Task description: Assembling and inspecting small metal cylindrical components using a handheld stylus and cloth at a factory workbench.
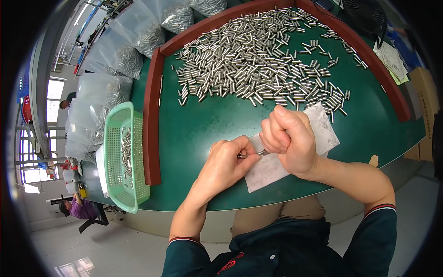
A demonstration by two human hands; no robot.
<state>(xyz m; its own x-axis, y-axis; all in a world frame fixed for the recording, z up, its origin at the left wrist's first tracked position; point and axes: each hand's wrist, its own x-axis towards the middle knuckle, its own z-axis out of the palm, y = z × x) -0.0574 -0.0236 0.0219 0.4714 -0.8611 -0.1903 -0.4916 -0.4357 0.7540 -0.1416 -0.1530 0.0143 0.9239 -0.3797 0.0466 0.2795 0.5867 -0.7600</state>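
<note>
My left hand (222, 162) pinches a small metal pin (242, 156) between thumb and fingers, just above a smudged white sheet (270, 176). Close on its right, my right hand (295, 141) is curled into a fist with the thumb on top. From the fist a short metal piece (263, 153) sticks out toward the pin; the rest of it is hidden in the palm, so its kind cannot be made out. A large heap of loose metal pins (244, 55) lies on the green tabletop (194, 134) beyond both hands.
Reddish-brown rails (152, 124) border the heap. Left of them stands a green plastic basket (110, 157) with some pins inside. Clear bags of pins (150, 34) line the far left. A dark fan (364, 16) and papers (390, 60) sit far right. Another person (82, 208) sits far left.
</note>
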